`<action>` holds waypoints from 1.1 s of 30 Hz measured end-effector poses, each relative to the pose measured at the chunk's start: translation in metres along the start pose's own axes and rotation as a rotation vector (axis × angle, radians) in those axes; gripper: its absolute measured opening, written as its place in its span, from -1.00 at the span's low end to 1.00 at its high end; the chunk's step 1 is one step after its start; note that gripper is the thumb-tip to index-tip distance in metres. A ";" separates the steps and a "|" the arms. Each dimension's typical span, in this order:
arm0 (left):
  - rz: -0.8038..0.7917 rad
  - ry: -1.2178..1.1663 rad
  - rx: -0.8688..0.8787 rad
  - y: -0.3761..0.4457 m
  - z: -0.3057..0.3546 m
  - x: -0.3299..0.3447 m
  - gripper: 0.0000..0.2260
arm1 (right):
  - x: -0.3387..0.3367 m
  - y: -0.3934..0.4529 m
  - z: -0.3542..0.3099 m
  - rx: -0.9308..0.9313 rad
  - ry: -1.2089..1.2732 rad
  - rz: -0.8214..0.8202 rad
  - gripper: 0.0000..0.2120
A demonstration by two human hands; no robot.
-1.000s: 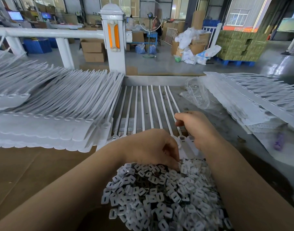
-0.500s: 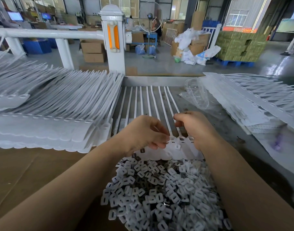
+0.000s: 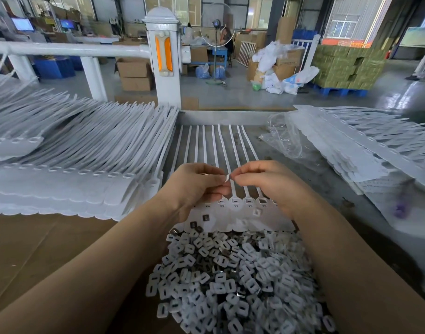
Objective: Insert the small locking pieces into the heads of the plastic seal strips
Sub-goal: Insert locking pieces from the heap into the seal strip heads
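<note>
Both hands meet above a joined row of white seal strips point(image 3: 233, 213) that lies flat on the desk point(image 3: 49, 249). The left hand point(image 3: 197, 184) and the right hand point(image 3: 267, 182) have their fingertips drawn together and pinch one small white locking piece point(image 3: 227, 177) between them, held in the air just over the strips' tails. The left hand's other fingers are curled inward; the right hand's fingers are bent too, with thumb and forefinger closing on the piece.

Directly beneath the hands sit the strip heads point(image 3: 248, 202), a line of square sockets, side by side. Some sockets look filled, but blur makes it hard to tell which. A loose locking piece point(image 3: 256, 212) lies on the strip tags just below the right hand, and a few darker ones lie below the left hand.

Nearer the person than both hands, between the forearms, spreads a large heap of locking pieces point(image 3: 230, 280), white with dark metal showing among them.

Out beyond the left hand is a broad stack of seal strips point(image 3: 81, 165). Beyond the right hand lie another stack of strips point(image 3: 365, 145) and a crumpled clear plastic bag point(image 3: 286, 138).
</note>
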State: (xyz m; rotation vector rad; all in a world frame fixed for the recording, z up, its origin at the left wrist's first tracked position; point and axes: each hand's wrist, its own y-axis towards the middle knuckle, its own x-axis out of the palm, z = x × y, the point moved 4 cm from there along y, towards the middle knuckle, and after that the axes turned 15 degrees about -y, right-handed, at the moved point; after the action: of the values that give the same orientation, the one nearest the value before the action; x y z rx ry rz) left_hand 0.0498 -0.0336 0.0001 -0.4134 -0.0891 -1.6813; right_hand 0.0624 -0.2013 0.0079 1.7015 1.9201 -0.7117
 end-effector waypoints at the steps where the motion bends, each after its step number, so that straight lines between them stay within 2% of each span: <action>1: 0.001 0.009 0.008 0.000 0.000 0.000 -0.94 | 0.002 0.000 -0.001 -0.033 -0.001 -0.022 -0.90; 8: -0.038 0.020 -0.015 0.000 0.000 0.002 -0.90 | 0.006 0.003 0.001 -0.134 0.016 -0.046 -0.92; 14: -0.090 0.011 -0.017 0.001 0.002 0.004 -0.92 | 0.002 0.005 0.004 -0.068 0.020 0.051 -0.90; 24: -0.080 0.153 0.076 0.005 0.002 0.003 -0.89 | 0.001 0.004 0.003 -0.033 0.024 0.032 -0.91; 33: -0.075 0.248 0.179 0.007 0.000 0.004 -0.95 | 0.001 0.002 0.001 -0.022 0.010 0.038 -0.92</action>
State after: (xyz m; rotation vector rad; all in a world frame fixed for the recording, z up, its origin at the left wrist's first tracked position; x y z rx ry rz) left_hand 0.0561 -0.0382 0.0005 -0.0661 -0.0718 -1.7685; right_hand 0.0646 -0.2013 0.0061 1.7262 1.8905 -0.6674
